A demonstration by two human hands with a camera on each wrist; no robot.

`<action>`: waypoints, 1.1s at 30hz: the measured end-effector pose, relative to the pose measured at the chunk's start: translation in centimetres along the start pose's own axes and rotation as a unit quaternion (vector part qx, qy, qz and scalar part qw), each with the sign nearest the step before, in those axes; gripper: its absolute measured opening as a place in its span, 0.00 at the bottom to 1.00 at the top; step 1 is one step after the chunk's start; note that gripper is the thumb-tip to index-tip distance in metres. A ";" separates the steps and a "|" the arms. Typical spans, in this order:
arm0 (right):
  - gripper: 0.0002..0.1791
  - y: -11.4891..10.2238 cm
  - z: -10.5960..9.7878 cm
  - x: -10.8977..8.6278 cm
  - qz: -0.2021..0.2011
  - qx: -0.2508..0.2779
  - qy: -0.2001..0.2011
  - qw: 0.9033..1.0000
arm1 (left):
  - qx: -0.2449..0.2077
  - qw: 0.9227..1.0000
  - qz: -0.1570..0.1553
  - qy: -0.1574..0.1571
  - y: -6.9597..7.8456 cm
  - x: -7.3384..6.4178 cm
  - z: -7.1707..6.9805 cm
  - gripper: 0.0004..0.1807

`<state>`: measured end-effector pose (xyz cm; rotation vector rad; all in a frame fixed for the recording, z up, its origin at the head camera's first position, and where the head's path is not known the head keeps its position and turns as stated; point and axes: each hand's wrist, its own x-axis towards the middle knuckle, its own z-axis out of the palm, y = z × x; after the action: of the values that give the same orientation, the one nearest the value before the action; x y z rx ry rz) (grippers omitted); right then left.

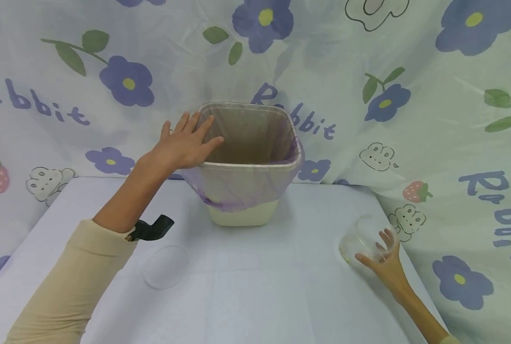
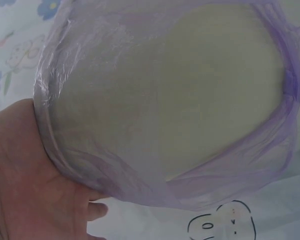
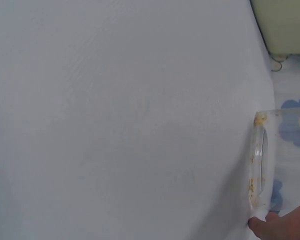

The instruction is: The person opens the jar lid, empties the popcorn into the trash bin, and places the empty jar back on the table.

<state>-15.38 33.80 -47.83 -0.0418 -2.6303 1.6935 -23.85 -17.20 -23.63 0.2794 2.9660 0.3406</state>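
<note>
Nearest us, on the table [image 1: 255,286], lay a clear lid [image 1: 166,266], apart from both hands. At the table's right edge our right hand [image 1: 384,260] held a clear cup [image 1: 365,239], fingers curled round its far side; the cup seemed tipped, though the view was too faint to be sure. Farther back, our left hand [image 1: 186,143] rested with fingers spread on the left rim of the bin [image 1: 249,165], which stood mid-table, lined with a purple bag [image 1: 234,191].

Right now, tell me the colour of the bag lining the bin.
The bag is translucent purple, clearest in the left wrist view.
</note>
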 end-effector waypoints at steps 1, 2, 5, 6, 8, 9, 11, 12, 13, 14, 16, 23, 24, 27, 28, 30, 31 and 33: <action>0.64 0.0 -0.1 -0.2 0.004 -0.002 -0.001 1.000 | -0.001 1.000 0.001 0.000 0.0 0.0 0.0 0.43; 0.64 0.0 -0.2 -0.4 0.007 -0.005 -0.002 1.000 | -0.001 1.000 0.001 0.001 -0.1 0.0 0.0 0.43; 0.63 0.1 -0.5 -1.0 0.015 -0.012 -0.004 1.000 | -0.001 1.000 0.002 0.003 -0.1 0.0 0.0 0.43; 0.63 0.1 -0.6 -1.2 0.015 -0.009 -0.004 1.000 | -0.002 1.000 0.002 0.003 -0.1 0.0 0.0 0.43; 0.63 0.3 -0.8 -1.5 0.015 -0.012 -0.006 1.000 | -0.002 1.000 0.004 0.002 0.0 0.0 0.0 0.43; 0.63 0.4 -0.9 -1.7 0.014 -0.017 -0.007 1.000 | -0.001 1.000 0.005 0.002 0.0 0.0 0.0 0.43; 0.62 0.5 -1.0 -1.9 0.009 -0.023 -0.007 1.000 | -0.002 1.000 0.006 0.000 0.0 0.0 0.0 0.43; 0.62 0.4 -1.1 -2.0 0.003 -0.019 -0.008 1.000 | -0.002 1.000 0.006 0.000 0.0 0.0 -0.1 0.43; 0.63 0.3 -1.2 -2.2 -0.001 -0.020 -0.010 1.000 | -0.003 1.000 0.006 -0.001 -0.1 0.0 -0.1 0.43; 0.62 0.1 -1.3 -2.2 -0.005 -0.018 -0.010 1.000 | -0.003 1.000 0.007 -0.001 -0.1 0.1 -0.1 0.43; 0.62 -0.2 -1.5 -2.2 -0.018 -0.007 -0.010 1.000 | -0.004 1.000 0.007 -0.003 -0.1 0.1 -0.1 0.43; 0.50 -2.3 -3.3 -1.1 -0.093 -0.031 0.020 0.995 | -0.012 1.000 0.009 -0.006 -0.4 0.0 -0.3 0.42; 0.46 -2.8 -3.6 -0.8 -0.105 -0.044 0.030 0.993 | -0.013 1.000 0.010 -0.006 -0.4 0.0 -0.3 0.42; 0.37 -4.1 -4.4 0.1 -0.148 -0.096 0.058 0.983 | -0.017 1.000 0.011 -0.008 -0.5 -0.1 -0.5 0.42; 0.35 -4.5 -4.7 0.4 -0.164 -0.112 0.064 0.978 | -0.019 1.000 0.012 -0.008 -0.5 -0.1 -0.5 0.42; 0.34 -5.6 -5.2 0.9 -0.203 -0.144 0.074 0.966 | -0.022 1.000 0.011 -0.007 -0.5 -0.2 -0.6 0.42; 0.34 -6.2 -5.5 1.1 -0.223 -0.161 0.075 0.958 | -0.025 1.000 0.011 -0.007 -0.5 -0.2 -0.6 0.41; 0.35 -7.4 -5.9 1.6 -0.257 -0.186 0.075 0.945 | -0.030 0.999 0.011 -0.003 -0.6 -0.3 -0.6 0.41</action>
<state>-16.96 36.12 -38.64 0.4509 -2.5028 0.9820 -23.76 -17.93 -23.11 0.3051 2.9425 0.4290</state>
